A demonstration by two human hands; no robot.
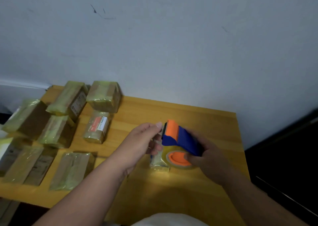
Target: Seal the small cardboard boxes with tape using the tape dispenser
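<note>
Right hand (204,156) wrapped round blue-and-orange tape dispenser (179,139), thumb against orange hub of clear tape roll (179,160). Left hand (144,139) at 9 o'clock of dispenser mouth, fingertips pinching toward cutter edge, apparently on loose tape end; strip itself too clear and blurred to confirm. Small box (159,162) directly beneath both hands, mostly hidden, already glossy with tape on visible side.

Step in hand, by judgement: drawing out a fresh length for this box. To do well: pull end straight and taut, no twist; lay it over flap seam, press down before rolling dispenser across; tilt blade into tape to cut clean; smooth overhang down box sides. Pinning the box down likely needed, since light and apt to slide.

Outward on wooden surface (197,122): small labelled box (97,127) at 9 o'clock, nearest. Cluster of wrapped boxes (68,101) from 9 to 11 o'clock, all closed, yellowish film over them; contents not visible. Flat wrapped box (72,170) at 8 o'clock. Pale wall (154,36) behind.
</note>
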